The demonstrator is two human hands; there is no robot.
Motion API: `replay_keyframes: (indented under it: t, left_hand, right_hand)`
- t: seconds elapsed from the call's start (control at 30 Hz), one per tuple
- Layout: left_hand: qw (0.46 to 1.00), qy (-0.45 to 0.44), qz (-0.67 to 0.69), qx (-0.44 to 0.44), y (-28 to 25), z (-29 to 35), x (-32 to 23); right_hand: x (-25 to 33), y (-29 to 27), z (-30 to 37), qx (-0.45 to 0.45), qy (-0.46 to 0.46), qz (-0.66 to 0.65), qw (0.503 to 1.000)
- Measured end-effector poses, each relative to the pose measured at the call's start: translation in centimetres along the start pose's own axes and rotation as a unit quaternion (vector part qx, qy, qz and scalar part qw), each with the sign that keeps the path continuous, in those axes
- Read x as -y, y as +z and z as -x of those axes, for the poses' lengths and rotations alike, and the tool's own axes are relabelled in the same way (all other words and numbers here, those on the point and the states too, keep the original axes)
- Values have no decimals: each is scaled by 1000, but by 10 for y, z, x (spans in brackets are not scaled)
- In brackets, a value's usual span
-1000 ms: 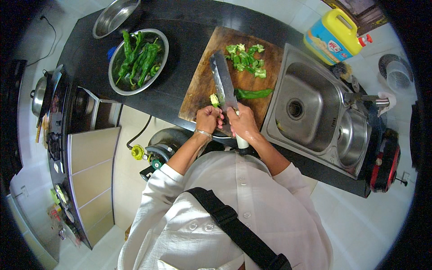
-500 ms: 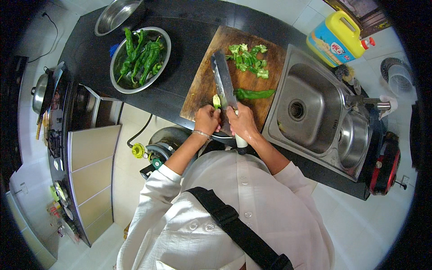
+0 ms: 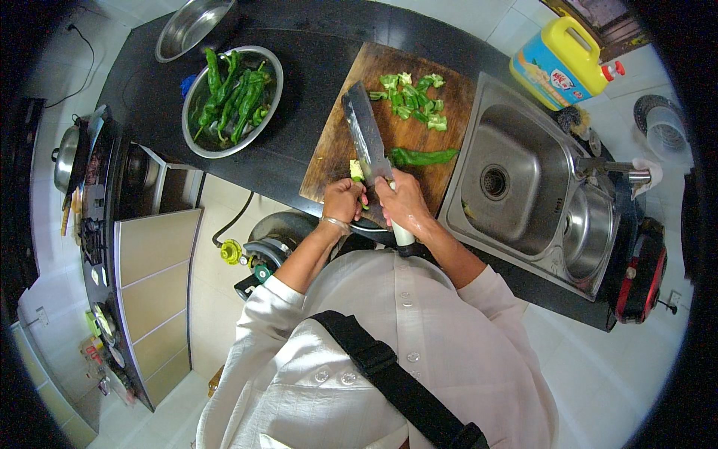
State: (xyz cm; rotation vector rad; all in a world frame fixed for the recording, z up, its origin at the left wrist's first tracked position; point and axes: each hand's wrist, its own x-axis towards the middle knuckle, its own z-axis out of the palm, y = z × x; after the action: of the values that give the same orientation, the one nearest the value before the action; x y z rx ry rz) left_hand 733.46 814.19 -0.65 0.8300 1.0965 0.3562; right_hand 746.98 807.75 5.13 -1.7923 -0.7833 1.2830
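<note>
My right hand [image 3: 404,200] grips the pale handle of a wide-bladed kitchen knife [image 3: 364,127], its blade pointing away over a wooden cutting board [image 3: 336,123]. Close to the blade's left side, the closed fingers of my left hand [image 3: 343,200] hold a piece of green pepper [image 3: 357,170] whose pale inside shows at the far end. A whole green pepper [image 3: 423,156] lies right of the blade. Beyond it, cut pepper pieces [image 3: 411,101] are spread over the far part of the board.
A steel bowl [image 3: 278,93] of whole green peppers stands left on the black counter [image 3: 314,52], a second steel bowl [image 3: 193,34] behind it. To the board's right is a double steel sink [image 3: 516,142] with a faucet [image 3: 609,170]. A yellow jug [image 3: 557,63] stands behind the sink.
The knife has shifted slightly left, its tip turning left. My left hand's grip on the pepper piece has tilted it a little, and more of its pale inside shows.
</note>
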Motion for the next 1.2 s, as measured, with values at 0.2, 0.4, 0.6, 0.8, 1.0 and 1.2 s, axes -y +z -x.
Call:
replay_keyframes:
  t: [0.2,0.4,0.6,0.8,1.0,1.2]
  left_hand:
    - [996,-44,81,-13,3,2,-4]
    - [984,-69,162,-23,19,7,1]
    - [979,-87,185,-6,25,12,4]
    - [978,-123,140,94,0,5,7]
    - [965,-99,177,165,-8,14,11]
    - [963,-32,24,265,23,20,31]
  right_hand:
    - [0,9,2,-31,-10,-8,999]
    - [-5,2,5,-39,-6,-21,999]
    - [-23,-8,1,-32,-33,-6,999]
    - [-17,-15,-7,-3,-23,-6,1000]
    - [-25,-16,-15,-25,-83,-18,996]
    - [-3,-65,21,-52,-65,-32,996]
